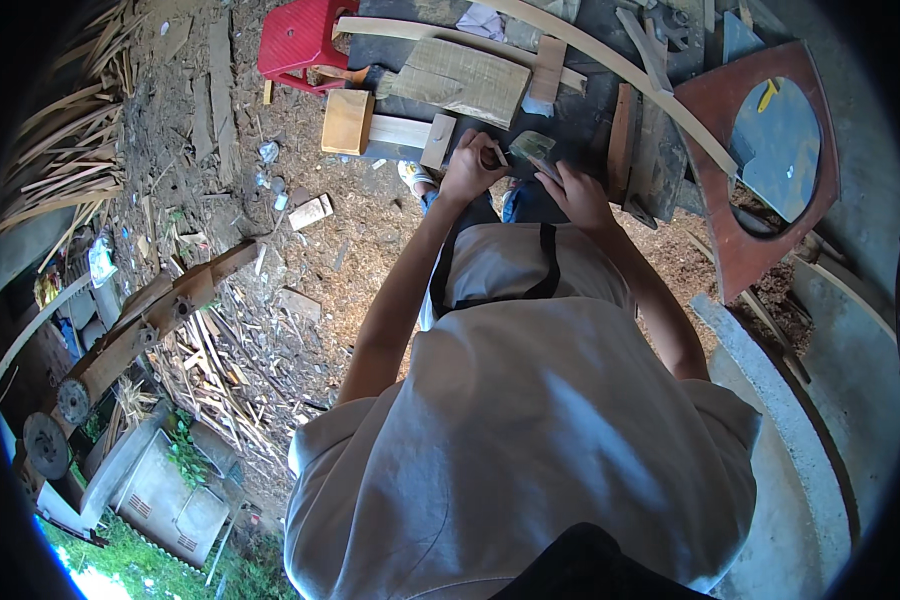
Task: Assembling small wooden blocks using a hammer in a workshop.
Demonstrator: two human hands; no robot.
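My left hand (470, 168) is curled closed at the near edge of the dark workbench (420, 112). A small pale end shows beside its fingers, but I cannot make out what the thing is. Close by on the right, my right hand (578, 197) grips a tool with a broad, flat, grey-green head (532, 147). The head points left, toward my left hand, and the tool's exact kind is unclear. Just left of my left hand lies a small wooden block (437, 141), against a pale wood strip (400, 131). Beyond both hands rests a wide rough plank (460, 82).
A yellowish wood block (348, 122) and a red plastic stool (296, 45) stand at the left. Long curved wood strips (620, 62) cross the bench. A reddish-brown panel with an oval opening (705, 120) leans at the right. Wood shavings (355, 245) and offcuts cover the ground.
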